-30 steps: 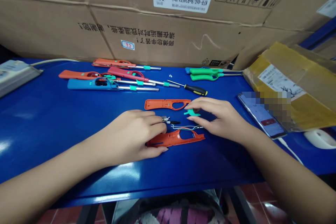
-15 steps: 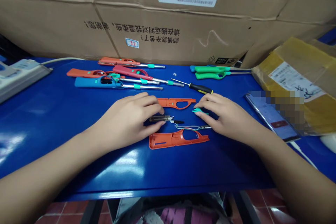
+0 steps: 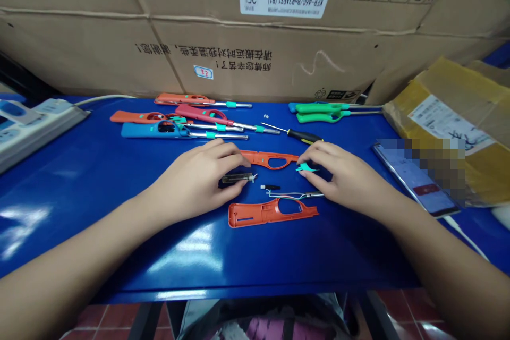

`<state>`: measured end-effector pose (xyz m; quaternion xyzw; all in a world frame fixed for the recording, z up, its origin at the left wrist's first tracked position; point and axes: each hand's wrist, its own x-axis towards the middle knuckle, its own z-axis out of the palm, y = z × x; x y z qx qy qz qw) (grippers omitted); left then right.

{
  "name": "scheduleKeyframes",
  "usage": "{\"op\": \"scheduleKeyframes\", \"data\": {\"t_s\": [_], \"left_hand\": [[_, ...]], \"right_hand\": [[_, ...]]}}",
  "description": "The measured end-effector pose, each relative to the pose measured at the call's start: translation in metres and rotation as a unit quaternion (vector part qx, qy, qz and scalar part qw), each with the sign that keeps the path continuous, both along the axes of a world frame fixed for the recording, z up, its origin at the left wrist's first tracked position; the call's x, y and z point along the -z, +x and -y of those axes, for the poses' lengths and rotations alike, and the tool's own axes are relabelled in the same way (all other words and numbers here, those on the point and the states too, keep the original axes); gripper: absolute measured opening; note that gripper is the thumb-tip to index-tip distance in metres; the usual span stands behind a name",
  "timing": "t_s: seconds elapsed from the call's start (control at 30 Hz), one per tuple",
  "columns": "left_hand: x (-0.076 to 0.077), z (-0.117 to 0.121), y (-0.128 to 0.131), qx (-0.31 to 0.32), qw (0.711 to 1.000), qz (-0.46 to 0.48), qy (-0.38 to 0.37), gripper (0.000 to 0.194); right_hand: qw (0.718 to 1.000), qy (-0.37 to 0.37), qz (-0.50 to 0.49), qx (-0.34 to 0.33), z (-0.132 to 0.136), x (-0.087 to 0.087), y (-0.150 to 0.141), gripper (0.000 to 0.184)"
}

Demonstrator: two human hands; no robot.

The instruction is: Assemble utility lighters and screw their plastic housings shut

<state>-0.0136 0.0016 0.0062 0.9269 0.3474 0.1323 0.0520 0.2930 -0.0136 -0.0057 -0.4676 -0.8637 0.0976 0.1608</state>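
My left hand [image 3: 207, 175] is closed around a dark see-through lighter fuel tank [image 3: 238, 178] with a white valve at its right end. Between thumb and fingertips, my right hand [image 3: 332, 167] pinches a small teal trigger [image 3: 306, 168]. One orange casing half [image 3: 263, 159] lies behind the hands, its left end partly hidden by my left fingers. The other orange casing half [image 3: 249, 214] rests nearer me, hollow side up. Between the halves lie a black igniter piece [image 3: 271, 187] and thin wires [image 3: 287, 194] leading to a metal tube [image 3: 314, 194] beside my right thumb.
Several gas lighters [image 3: 149, 130] lie back left; green lighters [image 3: 319, 111] lie back right. Behind my right hand is a screwdriver [image 3: 303, 136]. A phone [image 3: 414, 178] and taped carton [image 3: 450, 117] stand right, a power strip [image 3: 40, 122] left. A large cardboard box [image 3: 239, 37] closes off the back.
My left hand has drawn the fuel tank slightly left, away from the black igniter piece. The trigger in my right hand has shifted a little right. The view has moved slightly.
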Motion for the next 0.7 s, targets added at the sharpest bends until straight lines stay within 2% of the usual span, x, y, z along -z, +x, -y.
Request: {"op": "scheduleKeyframes", "data": {"t_s": [0.17,0.27,0.33,0.4,0.47,0.57,0.7], "left_hand": [[0.006,-0.001,0.01,0.004,0.996,0.085,-0.005,0.025],[0.005,0.002,0.014,0.041,0.991,0.124,-0.036,0.02],[0.002,0.008,0.017,0.072,0.99,0.107,-0.053,0.021],[0.0,0.014,0.02,0.098,0.99,0.077,-0.06,0.025],[-0.001,0.018,0.022,0.117,0.99,0.054,-0.062,0.029],[0.001,0.021,0.024,0.13,0.989,0.042,-0.062,0.029],[0.004,0.017,0.024,0.084,0.994,0.054,-0.052,0.022]], "right_hand": [[0.998,-0.029,-0.028,0.039,0.0,-0.003,0.0,0.016],[0.991,-0.072,-0.1,0.058,0.004,-0.007,-0.003,0.016],[0.969,-0.153,-0.184,0.062,0.008,-0.01,-0.006,0.02],[0.933,-0.249,-0.256,0.053,0.013,-0.015,-0.009,0.023],[0.901,-0.313,-0.298,0.037,0.017,-0.019,-0.012,0.024],[0.877,-0.351,-0.327,0.011,0.019,-0.024,-0.014,0.027],[0.873,-0.363,-0.324,0.015,0.018,-0.024,-0.014,0.03]]}}
